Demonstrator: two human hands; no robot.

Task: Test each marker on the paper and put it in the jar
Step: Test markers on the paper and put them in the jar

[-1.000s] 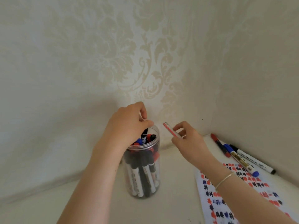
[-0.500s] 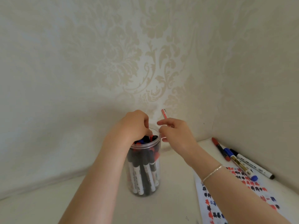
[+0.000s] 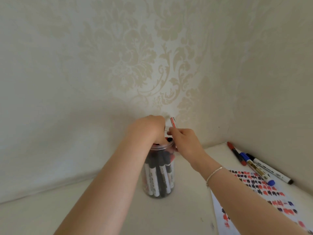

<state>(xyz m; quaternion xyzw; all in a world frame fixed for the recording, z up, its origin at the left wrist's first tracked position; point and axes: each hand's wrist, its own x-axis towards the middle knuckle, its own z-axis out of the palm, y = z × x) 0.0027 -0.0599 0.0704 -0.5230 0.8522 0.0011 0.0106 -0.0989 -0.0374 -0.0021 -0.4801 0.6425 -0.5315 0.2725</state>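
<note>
The right hand (image 3: 183, 141) has the red-and-white marker (image 3: 173, 122) pinched near its middle, the shaft standing almost upright with its top end poking above the fingers and its lower part hidden behind them, right at the rim of the jar (image 3: 159, 170). That clear jar stands upright on the tabletop (image 3: 105, 209), packed with black-and-white markers set on end, red and black caps showing at its mouth. The left hand (image 3: 149, 129) sits directly over the opening, fingers curled down inside among the caps; whether it actually holds one I cannot tell. The two hands are touching or nearly so above the rim. Off to the right, the paper (image 3: 254, 192) lies flat, covered in rows of red, black and blue test marks, and the right forearm crosses over its near edge. Beyond it, against the right-hand wall, three loose markers lie side by side: a red one (image 3: 236, 154), a blue-capped one (image 3: 255, 168) and a black-tipped white one (image 3: 271, 171). The tabletop is pale cream, tucked into a corner of damask-patterned wallpaper (image 3: 144, 65). Both bare forearms reach in from below, converging on the jar, a thin bracelet (image 3: 214, 174) on the right wrist.
</note>
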